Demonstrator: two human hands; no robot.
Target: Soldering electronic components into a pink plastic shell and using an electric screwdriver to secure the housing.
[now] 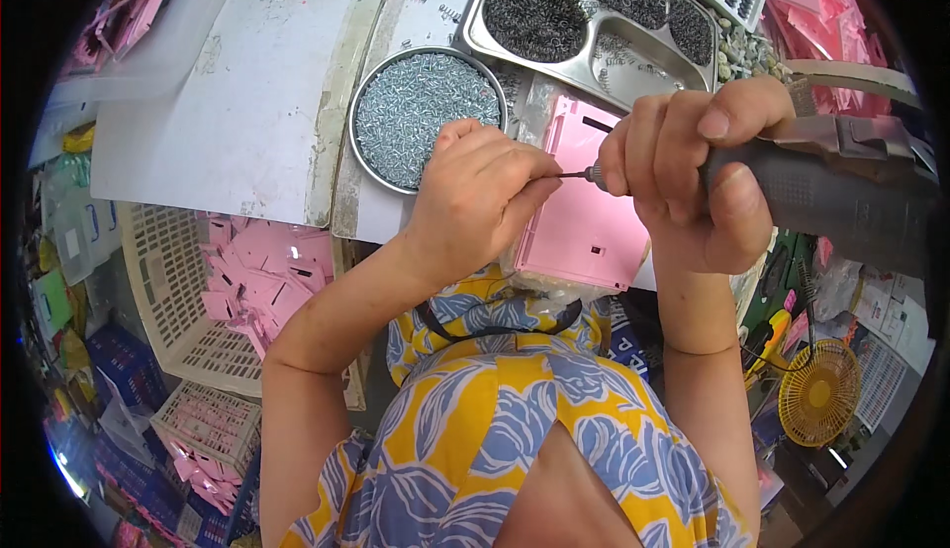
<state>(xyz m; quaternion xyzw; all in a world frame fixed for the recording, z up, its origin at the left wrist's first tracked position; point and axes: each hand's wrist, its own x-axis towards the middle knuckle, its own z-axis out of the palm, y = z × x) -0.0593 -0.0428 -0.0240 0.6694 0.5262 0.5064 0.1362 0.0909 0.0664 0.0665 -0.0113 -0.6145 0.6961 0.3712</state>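
Observation:
My right hand (683, 157) is wrapped round a dark electric screwdriver (841, 192), held level with its thin bit pointing left. At the bit's tip, the thumb and forefinger of my left hand (475, 187) are pinched together. Whatever lies between those fingertips is too small to make out. Below both hands is a flat pink plastic panel (594, 227) with small slots. A round metal dish (353, 133) full of small silvery screws (421, 103) stands beside my left hand. Beyond the panel, a compartmented metal tray (673, 80) holds heaps of dark springs (534, 22).
White boards (228, 103) cover the table at the left. Below them a cream crate (168, 320) holds pink panels (267, 271), with a smaller basket (203, 419) nearby. More pink parts (816, 9) are piled at the far right. A yellow round basket-like object (819, 393) is at the lower right.

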